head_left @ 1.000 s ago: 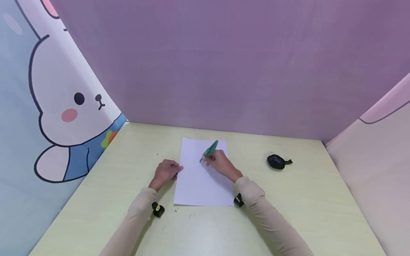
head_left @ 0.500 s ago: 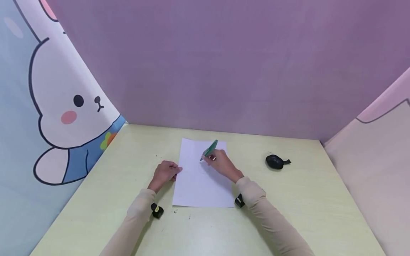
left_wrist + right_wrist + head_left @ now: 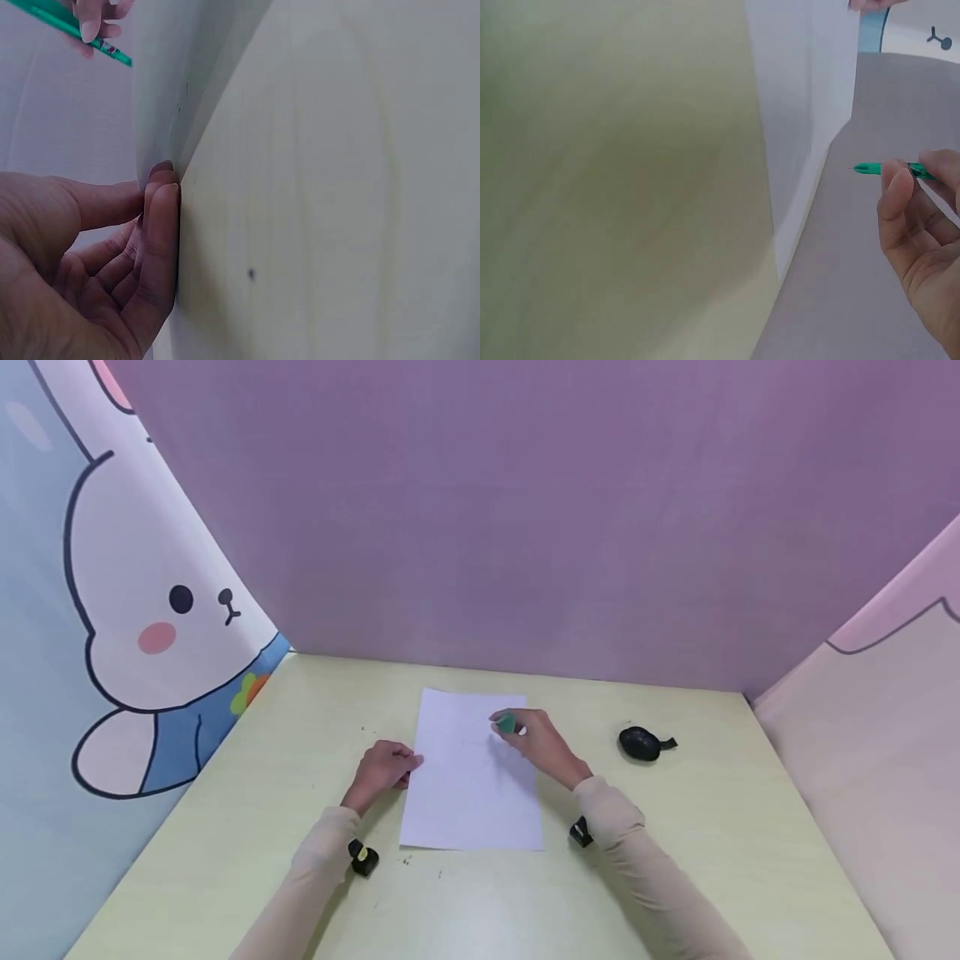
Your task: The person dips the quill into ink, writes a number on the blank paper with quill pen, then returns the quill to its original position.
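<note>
A white sheet of paper [image 3: 465, 802] lies on the pale table, with faint pen lines near its middle. My left hand [image 3: 384, 768] is at the sheet's left edge; in the left wrist view the thumb [image 3: 109, 206] and curled fingers pinch that edge. Between thumb and fingers my right hand [image 3: 543, 745] holds a green pen [image 3: 507, 723] above the upper right of the sheet. The right wrist view shows the pen's pointed tip [image 3: 853, 168] standing off from the paper. Most of the pen's length is foreshortened in the head view.
Right of the paper sits a black rounded object [image 3: 640, 744] with a short tab. The pale tabletop [image 3: 720, 827] ends at a purple backdrop [image 3: 480, 527]. A rabbit-print cloth [image 3: 112, 610] hangs on the left.
My right hand has lifted the pen off the paper and moved a little right; the pen's back end now faces the head camera. The left hand keeps its place on the sheet's edge.
</note>
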The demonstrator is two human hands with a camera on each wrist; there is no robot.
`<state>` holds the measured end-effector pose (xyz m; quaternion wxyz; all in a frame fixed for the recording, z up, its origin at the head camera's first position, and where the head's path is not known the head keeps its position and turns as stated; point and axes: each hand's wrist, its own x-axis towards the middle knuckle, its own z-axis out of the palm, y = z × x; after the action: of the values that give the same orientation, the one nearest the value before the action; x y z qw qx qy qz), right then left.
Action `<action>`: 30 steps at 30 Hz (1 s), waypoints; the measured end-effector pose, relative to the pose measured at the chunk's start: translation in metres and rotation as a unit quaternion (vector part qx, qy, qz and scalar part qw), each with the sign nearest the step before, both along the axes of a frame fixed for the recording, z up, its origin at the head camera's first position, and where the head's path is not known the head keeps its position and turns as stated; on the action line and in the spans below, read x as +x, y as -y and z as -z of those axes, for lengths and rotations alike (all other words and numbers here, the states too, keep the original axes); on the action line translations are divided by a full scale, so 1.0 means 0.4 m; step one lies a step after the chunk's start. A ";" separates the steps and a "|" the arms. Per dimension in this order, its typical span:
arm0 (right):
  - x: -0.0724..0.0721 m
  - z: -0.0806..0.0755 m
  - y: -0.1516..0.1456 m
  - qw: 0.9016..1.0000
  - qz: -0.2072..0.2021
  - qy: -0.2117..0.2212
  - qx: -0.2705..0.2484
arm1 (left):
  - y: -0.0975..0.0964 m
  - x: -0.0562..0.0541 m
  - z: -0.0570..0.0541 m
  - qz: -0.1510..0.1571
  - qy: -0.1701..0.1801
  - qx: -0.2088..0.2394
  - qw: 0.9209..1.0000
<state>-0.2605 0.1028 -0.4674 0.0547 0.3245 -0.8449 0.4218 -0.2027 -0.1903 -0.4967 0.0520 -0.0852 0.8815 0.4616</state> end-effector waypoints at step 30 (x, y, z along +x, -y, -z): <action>-0.011 0.019 -0.184 0.992 0.030 -0.101 0.064 | -0.014 -0.001 0.002 0.003 -0.002 -0.009 1.000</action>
<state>-0.2649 0.1764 -0.4748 0.1315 0.3427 -0.8696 0.3302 -0.2031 -0.1847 -0.4977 0.0511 -0.0825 0.8861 0.4533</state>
